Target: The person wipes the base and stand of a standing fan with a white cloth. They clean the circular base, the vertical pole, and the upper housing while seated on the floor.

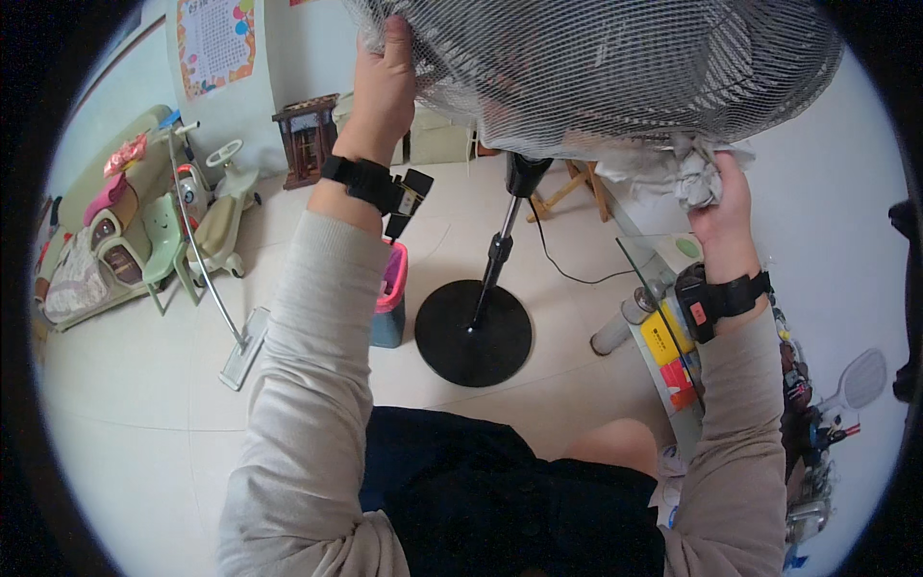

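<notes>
The wire guard of a standing fan [577, 72] fills the top of the view, wrapped in a pale mesh or film that I cannot tell apart. Its left rim is held by my left hand [386, 90], thumb up in front, the other fingers hidden behind. At the lower right of the guard, my right hand [728, 198] grips a crumpled whitish cloth [696, 173] against the edge. Below the guard, the fan's pole [497, 249] runs down to a round black base [472, 332] on the tiled floor.
A pink-rimmed bin [393, 288] stands left of the base, a flat mop [245, 350] farther left. Behind are a green child's chair [164, 234], a ride-on toy [223, 216] and a sofa. A glass-edged table [667, 317] with boxes is at right; a black cord [570, 272] crosses the floor.
</notes>
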The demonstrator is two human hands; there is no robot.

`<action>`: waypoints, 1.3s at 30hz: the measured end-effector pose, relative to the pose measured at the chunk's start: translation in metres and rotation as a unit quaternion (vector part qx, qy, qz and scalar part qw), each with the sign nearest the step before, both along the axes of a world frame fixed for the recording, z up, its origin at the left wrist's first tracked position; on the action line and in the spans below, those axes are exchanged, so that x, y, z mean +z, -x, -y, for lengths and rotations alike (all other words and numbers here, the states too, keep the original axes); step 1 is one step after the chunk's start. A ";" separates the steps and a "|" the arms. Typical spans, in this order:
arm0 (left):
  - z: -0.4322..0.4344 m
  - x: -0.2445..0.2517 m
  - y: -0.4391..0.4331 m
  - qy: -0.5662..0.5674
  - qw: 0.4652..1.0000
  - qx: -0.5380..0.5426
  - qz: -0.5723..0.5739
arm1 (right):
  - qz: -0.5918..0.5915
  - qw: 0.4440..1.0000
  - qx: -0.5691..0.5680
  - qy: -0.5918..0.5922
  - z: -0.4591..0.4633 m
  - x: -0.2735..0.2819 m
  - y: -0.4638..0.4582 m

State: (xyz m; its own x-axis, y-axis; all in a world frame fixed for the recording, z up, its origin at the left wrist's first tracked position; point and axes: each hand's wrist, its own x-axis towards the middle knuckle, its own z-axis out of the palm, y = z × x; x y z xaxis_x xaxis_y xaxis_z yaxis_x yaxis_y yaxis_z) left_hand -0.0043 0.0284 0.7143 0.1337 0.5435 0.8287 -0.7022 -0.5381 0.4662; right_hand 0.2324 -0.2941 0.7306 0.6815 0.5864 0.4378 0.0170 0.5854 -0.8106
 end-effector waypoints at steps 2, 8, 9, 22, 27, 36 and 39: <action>0.005 -0.023 -0.004 -0.011 1.000 -0.007 -0.011 | -0.006 1.000 0.004 -0.027 -0.001 -0.004 -0.013; 0.022 -0.175 -0.033 0.156 0.985 -0.078 -0.013 | 0.071 0.979 -0.192 -0.015 -0.046 -0.102 -0.011; 0.028 -0.209 -0.044 0.191 0.976 -0.063 -0.081 | 0.087 0.962 -0.256 0.029 -0.058 -0.120 -0.006; 0.047 -0.381 -0.111 0.109 0.884 -0.092 -0.445 | 0.760 0.559 -0.323 0.081 -0.184 -0.150 0.033; 0.018 -0.391 -0.108 0.102 0.888 -0.147 -0.423 | 0.755 0.573 -0.298 0.107 -0.201 -0.214 0.007; 0.001 -0.409 -0.117 0.128 0.877 -0.173 -0.429 | 0.742 0.636 -0.086 0.196 -0.198 -0.292 0.002; -0.003 -0.410 -0.122 0.142 0.895 -0.166 -0.388 | 0.706 0.695 0.005 0.139 -0.194 -0.272 0.022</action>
State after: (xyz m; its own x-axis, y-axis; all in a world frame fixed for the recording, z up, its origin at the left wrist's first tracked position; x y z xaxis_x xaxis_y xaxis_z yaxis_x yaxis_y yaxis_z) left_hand 0.1176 0.0317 0.3044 0.8027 0.5410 0.2508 -0.2071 -0.1415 0.9680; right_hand 0.2103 -0.1003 0.4583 -0.3160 0.7833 0.5353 0.9068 0.4152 -0.0722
